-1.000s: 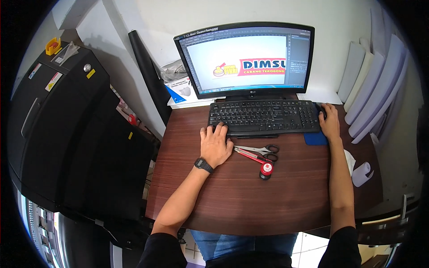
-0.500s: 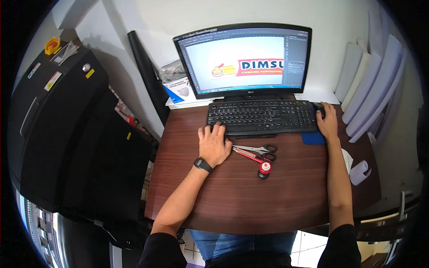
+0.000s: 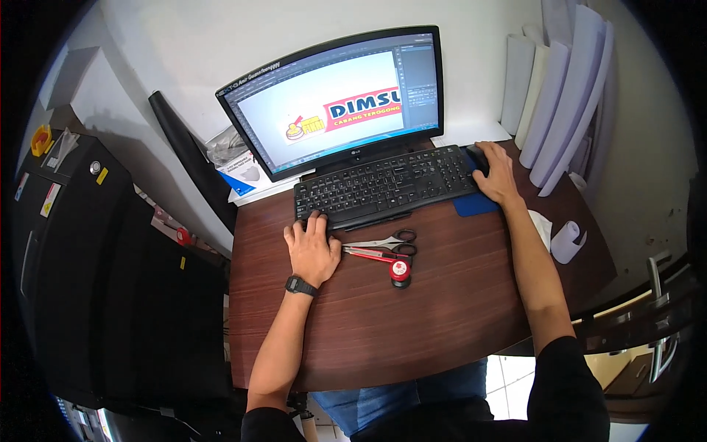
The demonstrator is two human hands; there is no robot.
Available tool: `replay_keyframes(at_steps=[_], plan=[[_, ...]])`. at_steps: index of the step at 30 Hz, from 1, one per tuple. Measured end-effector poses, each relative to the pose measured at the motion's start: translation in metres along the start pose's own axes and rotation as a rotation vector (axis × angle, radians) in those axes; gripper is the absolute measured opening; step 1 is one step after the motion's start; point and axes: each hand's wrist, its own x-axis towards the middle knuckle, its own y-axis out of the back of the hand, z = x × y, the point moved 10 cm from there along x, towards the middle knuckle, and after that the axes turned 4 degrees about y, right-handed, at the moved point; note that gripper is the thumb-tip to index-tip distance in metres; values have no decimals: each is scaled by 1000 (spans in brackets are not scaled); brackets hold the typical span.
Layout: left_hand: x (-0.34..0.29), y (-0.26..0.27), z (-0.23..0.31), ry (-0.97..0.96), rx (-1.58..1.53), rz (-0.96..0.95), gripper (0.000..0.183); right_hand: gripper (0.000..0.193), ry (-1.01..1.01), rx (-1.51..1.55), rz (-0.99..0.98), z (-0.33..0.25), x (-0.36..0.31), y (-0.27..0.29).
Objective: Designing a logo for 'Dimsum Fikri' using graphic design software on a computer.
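Observation:
My left hand (image 3: 312, 255) rests with spread fingers on the lower left corner of a black keyboard (image 3: 383, 186), its wrist on the desk. My right hand (image 3: 500, 177) is wrapped round a black computer mouse (image 3: 476, 156) to the keyboard's right, partly covering it. Beyond the keyboard stands a monitor (image 3: 258, 129) showing a design with a small yellow and red picture and a lettered banner. Just right of my left hand lie scissors (image 3: 380, 242) with black handles, a red cutter knife (image 3: 377, 255) and a small round red-topped object (image 3: 399, 269).
Rolls of white material (image 3: 563, 96) lean against the wall at the right, and a small paper roll (image 3: 567, 241) lies on the desk (image 3: 412, 331). A blue mouse pad (image 3: 475, 204) shows by my right wrist. A large black machine (image 3: 96, 280) stands to the left.
The view has turned and shifted, so the desk and monitor appear tilted and further left. On the screen, the small picture's yellow part now shows red lettering. Both hands keep their places.

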Motion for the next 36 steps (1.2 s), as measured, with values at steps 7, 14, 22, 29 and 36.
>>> replay_keyframes(at_steps=[7,14,22,29,36], plan=[[-3,10,-5,53,24,125,53,66,49,3,-12,-8,-1,1],[-3,10,-7,65,-21,116,54,71,16,12,-42,-8,-4,1],[-3,12,-7,62,-50,124,53,68,82,-97,49,-10,-1,4],[-3,15,-9,90,-72,142,53,52,-30,-106,147,10,5,5],[-2,3,-3,-7,-38,0,51,51,-79,-62,137,10,6,2]])
